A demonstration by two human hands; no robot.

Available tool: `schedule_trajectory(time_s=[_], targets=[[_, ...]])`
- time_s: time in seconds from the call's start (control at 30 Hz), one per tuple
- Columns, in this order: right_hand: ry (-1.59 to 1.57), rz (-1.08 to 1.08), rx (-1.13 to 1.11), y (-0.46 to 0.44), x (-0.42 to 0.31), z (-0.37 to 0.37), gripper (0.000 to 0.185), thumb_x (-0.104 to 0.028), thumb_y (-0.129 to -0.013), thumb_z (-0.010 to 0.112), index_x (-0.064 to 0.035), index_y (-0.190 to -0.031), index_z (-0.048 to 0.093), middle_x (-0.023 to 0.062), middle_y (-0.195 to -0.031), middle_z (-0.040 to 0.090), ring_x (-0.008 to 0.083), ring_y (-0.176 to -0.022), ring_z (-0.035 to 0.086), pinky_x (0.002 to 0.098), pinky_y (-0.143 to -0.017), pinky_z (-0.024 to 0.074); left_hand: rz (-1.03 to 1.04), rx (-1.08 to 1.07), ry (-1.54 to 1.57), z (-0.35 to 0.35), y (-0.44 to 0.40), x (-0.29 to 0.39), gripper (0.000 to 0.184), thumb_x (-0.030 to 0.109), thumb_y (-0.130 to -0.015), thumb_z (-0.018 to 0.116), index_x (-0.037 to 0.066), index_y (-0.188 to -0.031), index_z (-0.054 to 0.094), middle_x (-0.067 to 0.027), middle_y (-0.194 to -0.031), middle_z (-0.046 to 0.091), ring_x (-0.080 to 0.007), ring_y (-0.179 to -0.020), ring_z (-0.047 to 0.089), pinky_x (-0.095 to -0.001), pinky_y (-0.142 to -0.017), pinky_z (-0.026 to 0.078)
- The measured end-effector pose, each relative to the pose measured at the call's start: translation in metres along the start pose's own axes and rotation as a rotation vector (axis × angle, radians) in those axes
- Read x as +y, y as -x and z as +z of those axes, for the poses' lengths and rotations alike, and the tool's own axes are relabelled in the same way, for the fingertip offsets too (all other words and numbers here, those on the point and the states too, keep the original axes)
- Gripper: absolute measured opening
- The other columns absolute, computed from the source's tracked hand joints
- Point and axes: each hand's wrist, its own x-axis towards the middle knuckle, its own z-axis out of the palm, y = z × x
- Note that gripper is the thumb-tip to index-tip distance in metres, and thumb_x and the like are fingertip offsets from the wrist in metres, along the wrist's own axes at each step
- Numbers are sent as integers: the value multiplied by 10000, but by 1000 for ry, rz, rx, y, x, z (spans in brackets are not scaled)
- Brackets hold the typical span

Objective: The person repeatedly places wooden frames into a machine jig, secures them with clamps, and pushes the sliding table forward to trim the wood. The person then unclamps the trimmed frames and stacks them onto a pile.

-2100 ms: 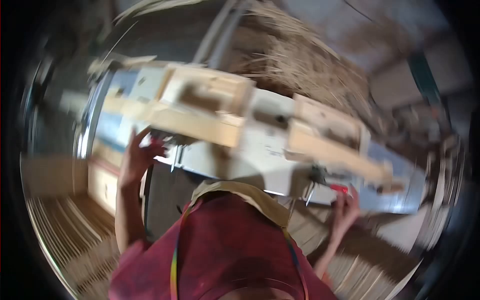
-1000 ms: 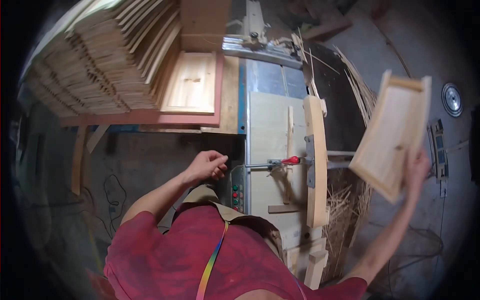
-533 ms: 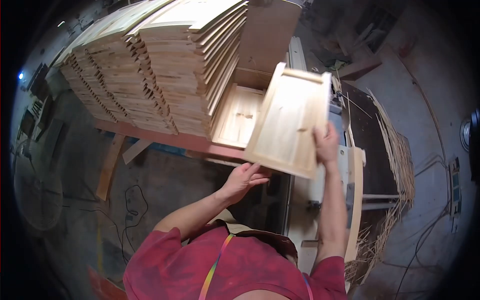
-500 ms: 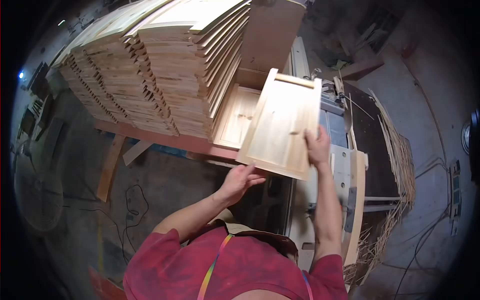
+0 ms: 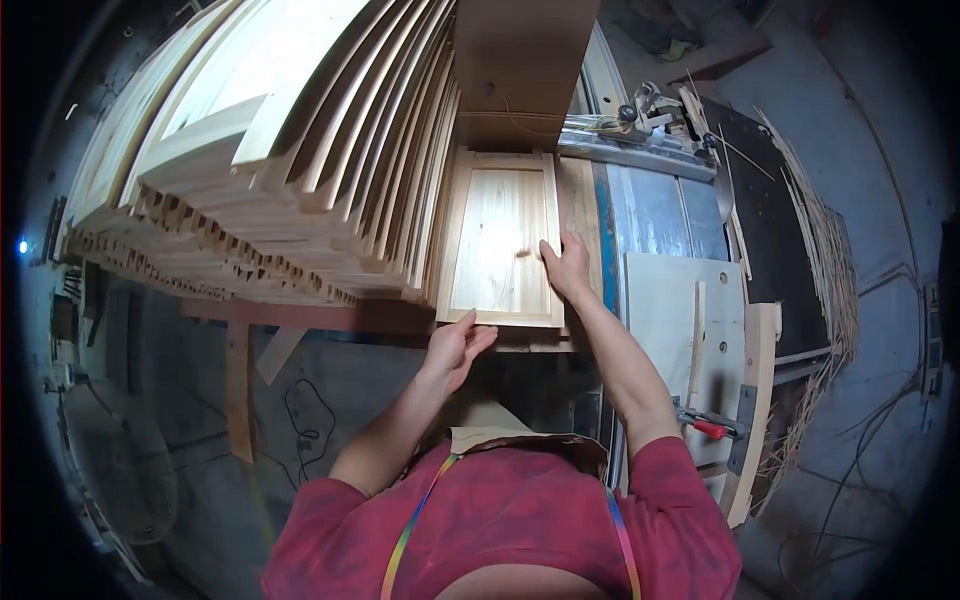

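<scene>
A framed wooden cabinet door [image 5: 490, 245] lies in the gap beside the tall stack, its long sides pointing away from me. My left hand [image 5: 456, 350] grips the near edge, thumb on top and fingers at the front rim. On the door's right side rail, my right hand [image 5: 567, 270] is closed around the edge, its thumb on the upper face. What lies directly under the door is hidden by it.
To the left rises a tall stack of similar wooden doors [image 5: 290, 190], and a brown board [image 5: 520, 70] stands behind. At right are a machine table [image 5: 655, 215], a red-handled clamp [image 5: 708, 430] and a heap of thin wood strips [image 5: 825, 270].
Both hands have carried the door left and lowered it into the spot beside the stack, over the similar door seen there earlier. My view has tilted and shifted too.
</scene>
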Motion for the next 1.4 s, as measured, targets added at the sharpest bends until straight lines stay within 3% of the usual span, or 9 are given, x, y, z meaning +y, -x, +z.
schedule_trajectory(time_s=[0.33, 0.6, 0.8, 0.87, 0.97, 1.03, 1.17, 1.23, 1.4], targets=[[-148, 93, -42, -7, -17, -2, 379, -238, -913, 673, 35, -1175, 653, 240, -1069, 643, 396, -1038, 610, 466, -942, 480, -39, 134, 38, 8, -8, 1, 447, 249, -1007, 652, -117, -1205, 485, -209, -1113, 533, -342, -1056, 633, -437, -971, 578], [404, 129, -29, -14, -26, 18, 487, -314, -915, 683, 45, -1231, 594, 243, -1196, 575, 408, -1172, 505, 479, -999, 459, -28, 159, 77, 35, -15, 29, 507, 295, -1032, 598, -122, -1285, 457, -218, -1152, 533, -353, -1111, 583, -445, -994, 551], [235, -28, 165, 40, -33, -25, 372, -305, -943, 654, 33, -1099, 650, 237, -981, 616, 412, -970, 586, 497, -891, 473, -186, 64, 192, 14, -15, 23, 485, 337, -1057, 532, -84, -1295, 508, -227, -1164, 590, -332, -1088, 613, -450, -989, 546], [-2, 193, 39, 101, -64, -73, 334, -316, -944, 665, 6, -1028, 689, 202, -876, 633, 384, -811, 609, 474, -781, 500, -216, -2, 53, 23, 14, -2, 406, 338, -1061, 527, -10, -1263, 579, -181, -1097, 648, -288, -956, 650, -445, -907, 554], [-204, 364, 24, 211, -97, -138, 201, -207, -929, 650, -13, -956, 698, 195, -833, 647, 382, -807, 645, 461, -772, 532, -653, -238, -389, 99, 73, -34, 338, 273, -1062, 529, -12, -1224, 607, -146, -972, 688, -231, -862, 669, -368, -823, 569], [-154, 492, 114, 287, -99, -173, 202, -220, -934, 647, -30, -973, 702, 201, -866, 665, 370, -825, 662, 450, -767, 540, -302, -708, -546, 147, 82, -52, 303, 206, -1059, 526, -26, -1243, 592, -122, -913, 682, -175, -821, 658, -302, -749, 556], [11, 847, 248, 460, -131, -226, 330, -363, -961, 636, -43, -993, 709, 188, -900, 694, 356, -873, 686, 446, -764, 540, 537, -1130, -642, 295, 128, -80, 276, 122, -1058, 515, -54, -1258, 586, -93, -837, 667, -125, -725, 613, -262, -688, 514], [36, 1054, 397, 523, -165, -247, 353, -377, -965, 632, -33, -1004, 700, 195, -890, 694, 369, -855, 678, 437, -759, 537, 690, -1386, -608, 366, 159, -119, 250, 105, -1048, 538, -30, -1245, 615, -84, -841, 672, -120, -753, 614, -265, -693, 512], [155, 1162, 760, 643, -222, -286, 357, -350, -961, 654, -15, -1079, 693, 202, -872, 691, 352, -824, 679, 417, -751, 539, 492, -1946, -932, 501, 277, -351, 189, 153, -991, 642, 1, -1097, 678, -72, -841, 696, -149, -772, 642, -292, -703, 525]])
